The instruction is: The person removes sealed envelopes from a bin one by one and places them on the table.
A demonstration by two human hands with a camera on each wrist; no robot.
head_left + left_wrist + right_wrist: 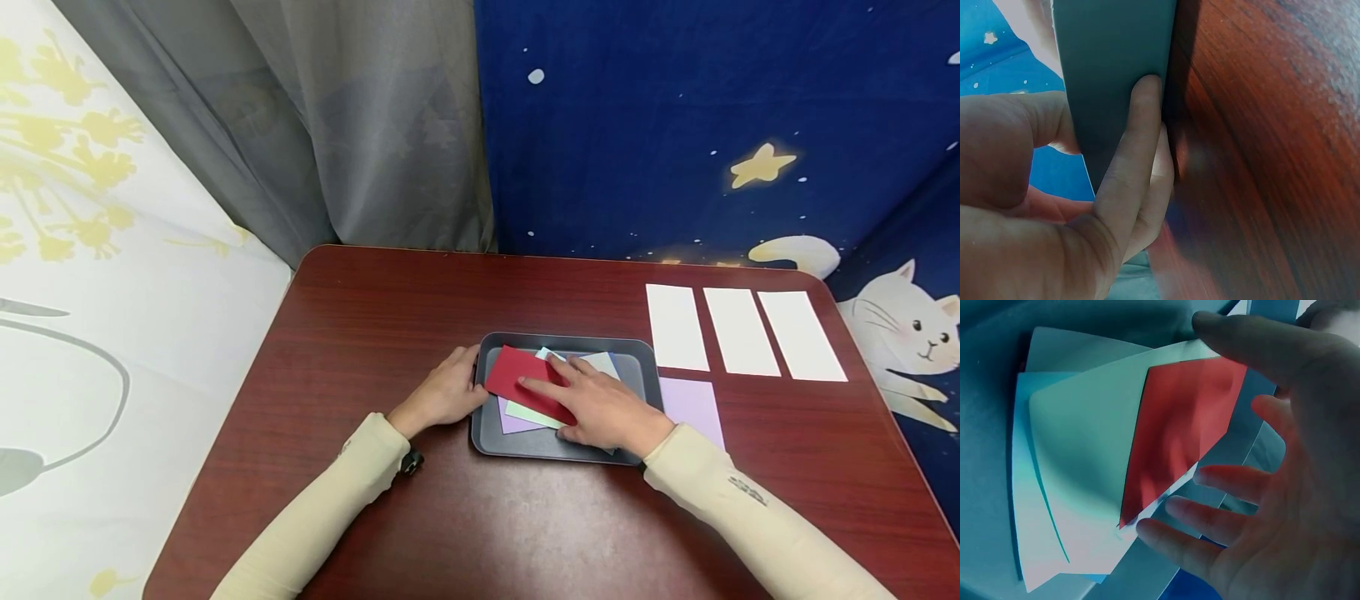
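A dark grey tray (491, 440) lies on the table with a loose pile of coloured paper cards in it. On top is a red card (517, 371); light green (531, 415) and lilac cards (513, 423) stick out below. My left hand (446, 387) grips the tray's left side, thumb at the rim and fingers along the outer wall (1113, 44). Over the pile, my right hand (603, 408) is spread, its fingers straight and reaching across the red card. Part of the pile is hidden under that hand.
Three white paper rectangles (742, 332) lie in a row on the table (375, 317) at the back right. Just right of the tray is a lilac card (692, 408), partly behind the right sleeve. A grey curtain (390, 125) and a blue curtain (637, 125) hang behind.
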